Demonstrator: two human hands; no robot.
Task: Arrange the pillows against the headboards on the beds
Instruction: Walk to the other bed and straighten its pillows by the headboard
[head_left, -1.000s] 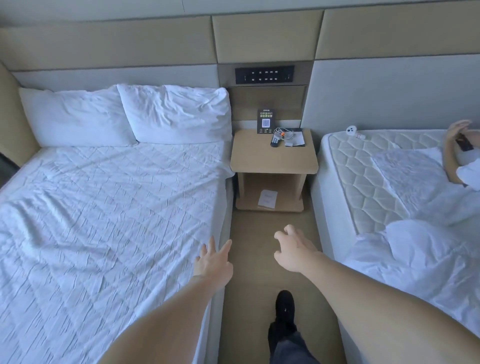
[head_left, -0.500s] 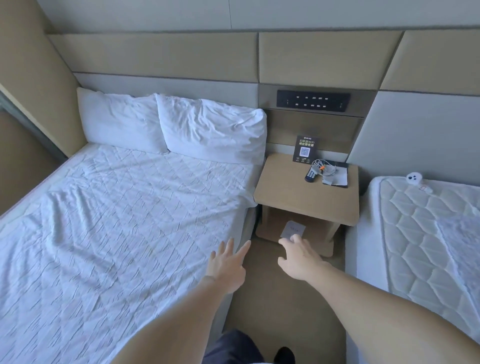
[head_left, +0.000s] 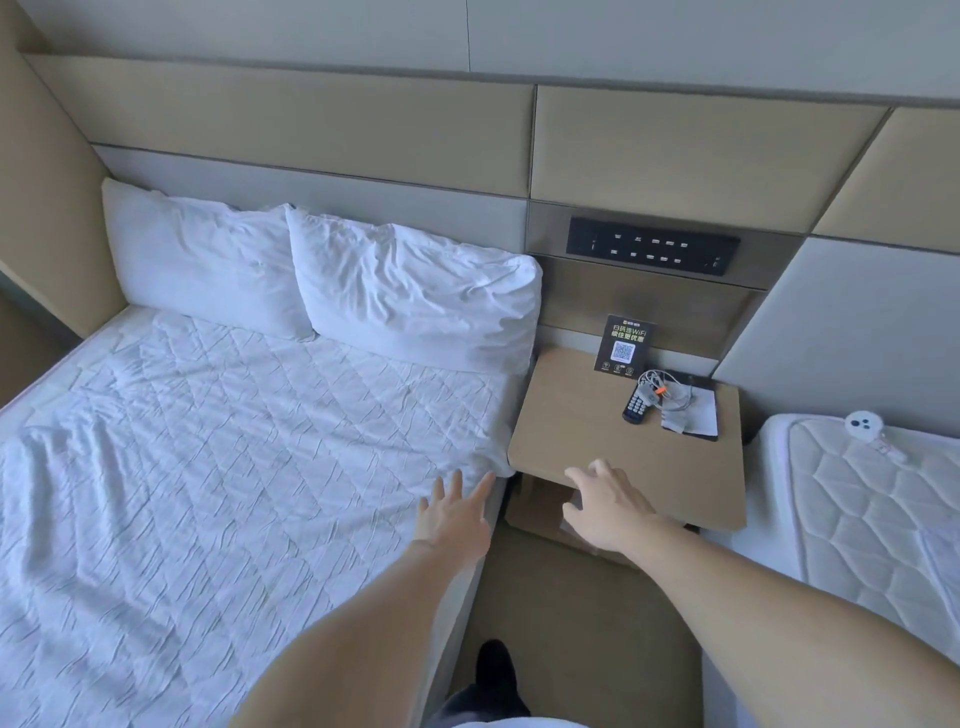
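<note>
Both forearms are bare, with no sleeve, watch or band showing down to the wrist. The left hand (head_left: 457, 519) and right hand (head_left: 608, 506) wear no gloves or rings. Below, a black shoe (head_left: 496, 667) shows under dark grey trousers (head_left: 480, 704).

— What stood between the beds?
— A light wooden bedside table (head_left: 587, 431), below a black switch panel (head_left: 652, 252) set in the tan and grey padded wall panels (head_left: 322, 124).
— The floor?
— Tan carpet (head_left: 571, 623).
</note>
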